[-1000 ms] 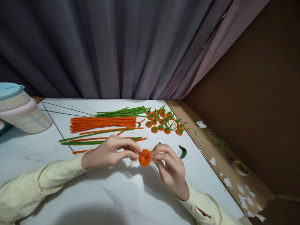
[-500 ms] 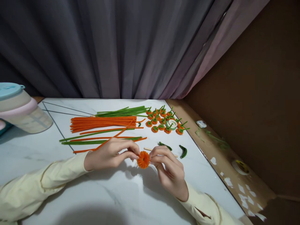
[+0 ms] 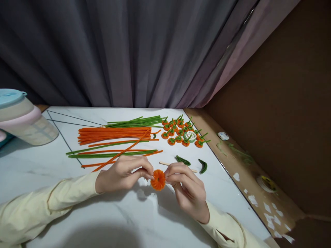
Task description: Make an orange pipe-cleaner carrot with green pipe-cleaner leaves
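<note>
Between my two hands sits a small round orange pumpkin made of coiled pipe cleaner. My left hand pinches its left side with thumb and fingers. My right hand pinches its right side. Both hands hover just above the white marble table. An orange pipe cleaner runs from under my left hand up and to the right. A thin wooden stick lies just behind my right hand.
A bundle of orange pipe cleaners and green ones lies behind. Several finished small pumpkins and a tape roll sit at the back right. Two green bent pieces lie nearby. A lidded container stands at left.
My hands and the orange pumpkin have shifted slightly toward me, uncovering the wooden stick and a green piece. The trailing orange pipe cleaner now lies slanted across the others.
</note>
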`<state>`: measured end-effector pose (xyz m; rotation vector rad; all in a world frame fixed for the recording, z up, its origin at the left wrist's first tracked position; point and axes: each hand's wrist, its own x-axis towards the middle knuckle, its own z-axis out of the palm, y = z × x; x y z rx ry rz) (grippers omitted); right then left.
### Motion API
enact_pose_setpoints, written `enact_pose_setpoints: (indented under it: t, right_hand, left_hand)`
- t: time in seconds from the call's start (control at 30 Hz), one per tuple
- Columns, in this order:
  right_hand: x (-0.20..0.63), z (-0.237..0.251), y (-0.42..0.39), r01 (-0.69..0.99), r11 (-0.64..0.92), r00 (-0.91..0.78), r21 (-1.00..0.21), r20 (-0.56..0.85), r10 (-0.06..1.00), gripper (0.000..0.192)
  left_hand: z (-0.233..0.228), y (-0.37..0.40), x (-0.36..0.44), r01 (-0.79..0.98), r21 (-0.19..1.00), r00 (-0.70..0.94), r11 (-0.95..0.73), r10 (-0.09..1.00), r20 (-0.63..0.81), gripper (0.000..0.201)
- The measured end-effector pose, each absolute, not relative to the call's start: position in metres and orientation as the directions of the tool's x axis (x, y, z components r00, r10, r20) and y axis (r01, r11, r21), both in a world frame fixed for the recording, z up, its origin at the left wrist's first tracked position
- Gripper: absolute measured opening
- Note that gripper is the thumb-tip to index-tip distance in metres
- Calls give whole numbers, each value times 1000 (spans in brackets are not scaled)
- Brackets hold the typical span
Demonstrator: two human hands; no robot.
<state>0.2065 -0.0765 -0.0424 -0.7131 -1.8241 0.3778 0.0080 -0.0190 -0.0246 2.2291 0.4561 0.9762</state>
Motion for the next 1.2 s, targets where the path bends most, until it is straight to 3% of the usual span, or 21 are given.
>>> enact_pose_setpoints:
  t: [0.53, 0.73, 0.8, 0.9, 0.97, 1.2]
  right_hand:
    - [210, -41, -76, 302, 773, -249, -557, 737, 628, 32]
    - [214, -42, -74, 308, 767, -228, -563, 739, 634, 31]
    - [214, -41, -73, 315, 765, -224, -561, 740, 634, 30]
    - [213, -40, -73, 313, 765, -246, -562, 731, 637, 31]
    - [211, -41, -73, 305, 767, -270, -565, 721, 638, 31]
    - [206, -40, -73, 334, 791, -312, -512, 732, 606, 32]
  left_hand:
    - [-22, -18, 8, 10, 587, 660, -810, 446, 604, 12]
    - [-16, -8, 3, 7, 609, 775, -793, 389, 498, 8]
    - [-14, -6, 2, 44, 616, 806, -786, 393, 444, 18]
    - [-15, -7, 3, 112, 568, 824, -815, 396, 406, 59]
    - [-20, -11, 6, 123, 522, 832, -844, 374, 409, 72]
    - [-33, -19, 13, 14, 480, 759, -877, 322, 566, 35]
